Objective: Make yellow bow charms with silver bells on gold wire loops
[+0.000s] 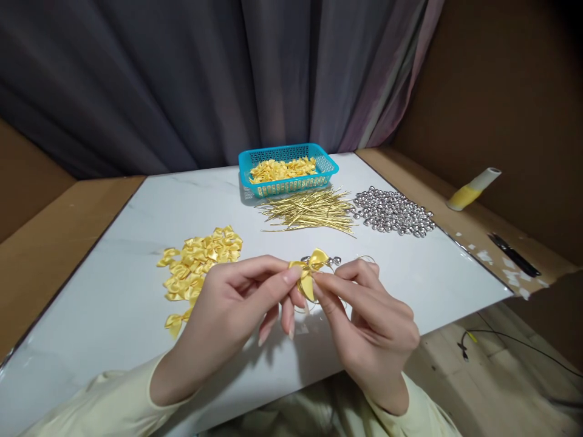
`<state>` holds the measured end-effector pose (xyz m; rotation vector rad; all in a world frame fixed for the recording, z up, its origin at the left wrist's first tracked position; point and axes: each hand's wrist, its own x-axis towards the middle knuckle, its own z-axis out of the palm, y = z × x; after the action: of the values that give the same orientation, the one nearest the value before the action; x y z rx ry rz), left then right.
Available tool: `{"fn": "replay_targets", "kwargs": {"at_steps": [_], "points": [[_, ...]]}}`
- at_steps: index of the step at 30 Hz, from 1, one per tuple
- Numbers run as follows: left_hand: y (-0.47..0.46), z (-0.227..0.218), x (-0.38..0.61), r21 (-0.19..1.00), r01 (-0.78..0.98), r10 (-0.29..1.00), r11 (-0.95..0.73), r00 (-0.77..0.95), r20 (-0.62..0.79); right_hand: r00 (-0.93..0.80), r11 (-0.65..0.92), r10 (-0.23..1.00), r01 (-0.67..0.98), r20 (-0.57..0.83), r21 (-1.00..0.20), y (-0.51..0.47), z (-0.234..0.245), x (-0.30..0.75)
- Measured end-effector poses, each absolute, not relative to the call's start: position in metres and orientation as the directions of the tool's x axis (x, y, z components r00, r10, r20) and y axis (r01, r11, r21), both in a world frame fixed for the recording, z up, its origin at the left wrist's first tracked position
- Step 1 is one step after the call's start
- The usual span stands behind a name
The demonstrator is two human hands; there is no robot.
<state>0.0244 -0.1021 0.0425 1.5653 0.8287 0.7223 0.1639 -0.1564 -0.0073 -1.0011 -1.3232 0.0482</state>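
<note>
Both hands meet over the white tabletop (pixel 113 303) near its front edge. My left hand (pixel 232 318) pinches a small yellow satin bow (pixel 311 271) between thumb and forefinger. My right hand (pixel 368 321) pinches the same bow from the right, its fingers closed on it. Small silver bells (pixel 334 260) hang at the bow's right side. A pile of yellow bows (pixel 200 261) lies to the left of my left hand.
A turquoise basket (pixel 328 164) with more yellow bows stands at the back. In front of it lie several gold wire ties (pixel 310 212) and a heap of silver bells (pixel 394 212). A yellow-white tube (pixel 473 188) and black snips (pixel 514 255) lie on the right ledge.
</note>
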Motion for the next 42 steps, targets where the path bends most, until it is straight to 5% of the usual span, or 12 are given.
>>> {"fn": "replay_targets", "kwargs": {"at_steps": [13,42], "points": [[-0.1029,0.0445,0.0281,0.996,0.084,0.843,0.002,0.535,-0.047,0.292,0.615,0.558,0.483,0.776,-0.624,-0.1566,-0.0063,0.1668],[-0.1042,0.0456,0.0237,0.958,0.237,0.874,-0.163,0.485,0.028,0.307,0.593,0.564,0.495,0.766,-0.635,-0.1569,-0.0055,0.1662]]}}
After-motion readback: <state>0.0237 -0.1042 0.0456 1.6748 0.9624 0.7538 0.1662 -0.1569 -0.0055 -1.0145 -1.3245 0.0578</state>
